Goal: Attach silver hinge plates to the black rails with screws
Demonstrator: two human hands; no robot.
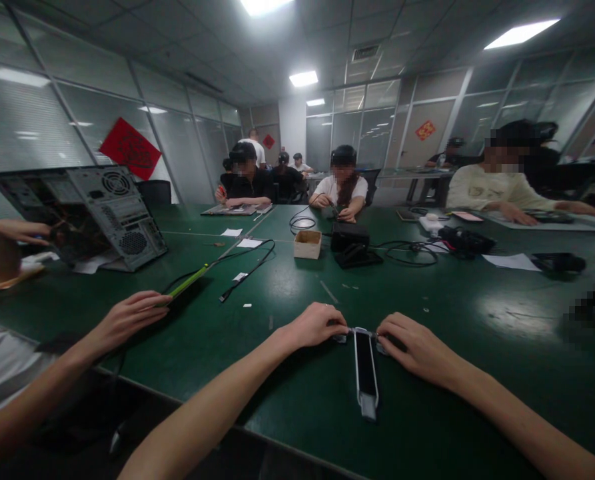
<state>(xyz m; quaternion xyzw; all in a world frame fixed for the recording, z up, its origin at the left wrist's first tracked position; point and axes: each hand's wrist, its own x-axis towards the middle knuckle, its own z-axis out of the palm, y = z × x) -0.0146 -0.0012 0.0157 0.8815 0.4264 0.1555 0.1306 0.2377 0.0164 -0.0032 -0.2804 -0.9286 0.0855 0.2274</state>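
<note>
A long narrow device with a black face and a white rim (366, 367) lies on the green table (297, 393), its grey end piece toward the near edge. At its far end, on the left side, my left hand (314, 327) is closed in a pinch on a small part; what it is cannot be made out. My right hand (412, 343) pinches at the right side of the same end, also on something too small to name. Small greyish pieces show under the fingertips of both hands.
At the left, a person's hand (132, 317) touches a green strip (190, 281) near an open computer case (122, 220). Ahead are a small box (307, 245), a black device (350, 240), cables (247, 270) and papers (512, 261). Other people sit across the table.
</note>
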